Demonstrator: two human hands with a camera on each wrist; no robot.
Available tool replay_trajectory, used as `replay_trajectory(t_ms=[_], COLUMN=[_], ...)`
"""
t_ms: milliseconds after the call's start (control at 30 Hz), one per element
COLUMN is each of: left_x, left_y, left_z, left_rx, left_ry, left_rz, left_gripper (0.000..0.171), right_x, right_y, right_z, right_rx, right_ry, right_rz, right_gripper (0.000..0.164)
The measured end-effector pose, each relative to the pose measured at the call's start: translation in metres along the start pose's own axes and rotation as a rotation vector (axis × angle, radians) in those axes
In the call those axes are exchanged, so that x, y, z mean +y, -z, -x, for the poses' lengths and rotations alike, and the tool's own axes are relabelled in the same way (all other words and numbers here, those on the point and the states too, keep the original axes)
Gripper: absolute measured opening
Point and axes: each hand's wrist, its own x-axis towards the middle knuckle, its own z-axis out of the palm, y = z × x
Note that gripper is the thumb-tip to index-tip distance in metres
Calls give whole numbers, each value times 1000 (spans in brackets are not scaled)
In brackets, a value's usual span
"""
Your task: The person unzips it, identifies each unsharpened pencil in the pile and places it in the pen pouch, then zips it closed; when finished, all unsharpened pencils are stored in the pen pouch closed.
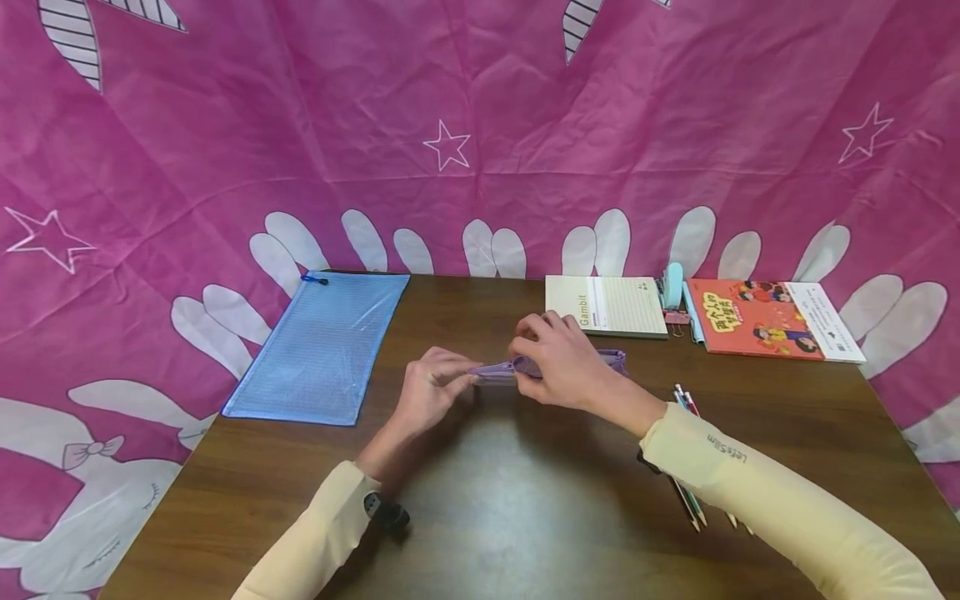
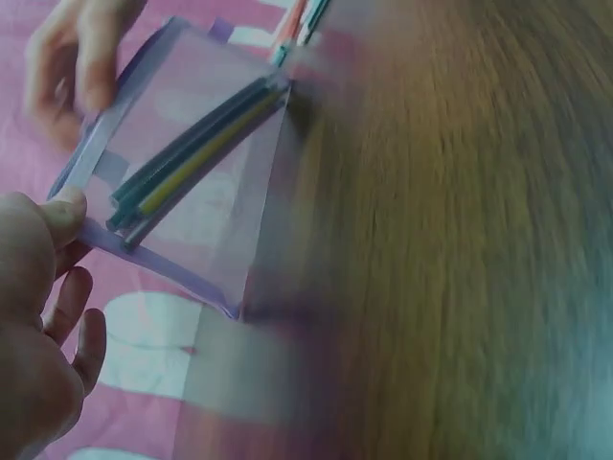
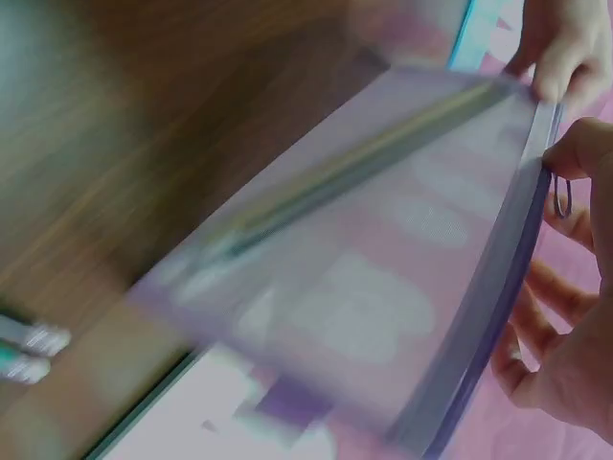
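Note:
A see-through purple zip pouch (image 1: pixel 493 372) is held up above the middle of the table, its zip edge upward. Several pencils (image 2: pixel 196 158) lie slantwise inside it, seen through the clear side in both wrist views. At the pouch's left corner, my left hand (image 1: pixel 431 387) pinches the edge between thumb and fingers. My right hand (image 1: pixel 558 362) pinches the zip edge close to that same corner, where a small pull loop (image 3: pixel 563 196) hangs by the fingers. Whether the zip is fully closed cannot be told. Motion blurs the pouch's lower part in the right wrist view.
A blue mesh zip folder (image 1: pixel 315 350) lies at the left. Along the back stand a Gambit notebook (image 1: pixel 622 304), a light-blue stapler-like object (image 1: pixel 672 285) and a red picture book (image 1: pixel 750 317). Loose pencils (image 1: pixel 692 507) lie partly under my right forearm. A pink curtain hangs behind.

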Motion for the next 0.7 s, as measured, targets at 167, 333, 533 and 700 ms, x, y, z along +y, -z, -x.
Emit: replay_trajectory(t_ms=[167,333,533,700], left_x=[-7,-12,-13,-14], left_y=[9,18,16,12], left_z=[7,11,10,14], left_rx=[38,44,46,6], left_ry=[49,40,10,-1], left_rz=[8,-6,-38,-13], left_gripper=[19,19,18,20], right_x=[26,52,55,52], right_y=[21,42,47,47], right_z=[39,80,96,104], right_rx=[59,132,100,73], right_ry=[-39,-64,-87,-116], right_rz=[30,52,29,-8], right_gripper=[18,21,23,21])
